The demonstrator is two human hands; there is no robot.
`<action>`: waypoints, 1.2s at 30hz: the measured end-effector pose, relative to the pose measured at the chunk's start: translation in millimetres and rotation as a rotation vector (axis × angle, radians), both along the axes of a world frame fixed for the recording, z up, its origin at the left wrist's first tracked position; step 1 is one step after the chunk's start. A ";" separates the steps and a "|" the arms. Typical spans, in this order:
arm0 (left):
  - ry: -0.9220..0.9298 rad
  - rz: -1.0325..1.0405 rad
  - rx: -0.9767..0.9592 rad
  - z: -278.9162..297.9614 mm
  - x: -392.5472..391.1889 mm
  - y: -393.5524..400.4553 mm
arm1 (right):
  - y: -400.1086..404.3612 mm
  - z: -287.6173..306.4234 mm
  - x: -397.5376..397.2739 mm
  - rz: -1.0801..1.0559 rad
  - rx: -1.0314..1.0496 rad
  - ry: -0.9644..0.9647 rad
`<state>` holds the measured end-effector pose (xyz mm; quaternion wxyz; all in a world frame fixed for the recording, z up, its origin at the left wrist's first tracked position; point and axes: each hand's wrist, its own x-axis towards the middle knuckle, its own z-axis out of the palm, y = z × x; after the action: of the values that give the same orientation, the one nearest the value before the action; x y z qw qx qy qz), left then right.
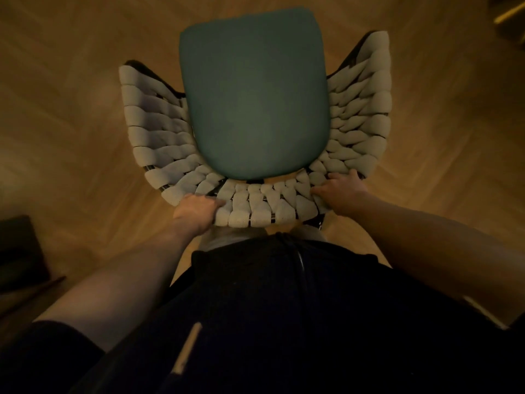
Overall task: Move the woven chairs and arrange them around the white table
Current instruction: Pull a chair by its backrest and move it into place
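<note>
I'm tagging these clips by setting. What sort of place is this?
Probably a home or cafe dining area, dimly lit: a herringbone wood floor and a woven chair with a teal cushion, gripped by both hands. No table is in view.

head view, steeply down, close

Dark navy top (284, 308) w/ short sleeves, black cord (299, 258) at front; bare forearms.
</note>
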<state>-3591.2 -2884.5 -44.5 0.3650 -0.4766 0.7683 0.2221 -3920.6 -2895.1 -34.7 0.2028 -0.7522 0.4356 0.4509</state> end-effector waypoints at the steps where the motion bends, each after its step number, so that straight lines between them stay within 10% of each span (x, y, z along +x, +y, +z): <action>1: -0.002 0.038 -0.010 -1.3 -4.6 6.3 | -5.8 -1.1 -3.9 0.042 0.000 0.003; 36: 0.033 1.337 -0.092 -17.4 -194.6 96.0 | -223.2 -6.0 59.5 1.272 -0.017 -0.050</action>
<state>-3785.7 -2788.5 -61.9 0.1163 -0.8616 0.3218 0.3748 -3861.0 -3118.2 -40.8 -0.1005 -0.8757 -0.0974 0.4622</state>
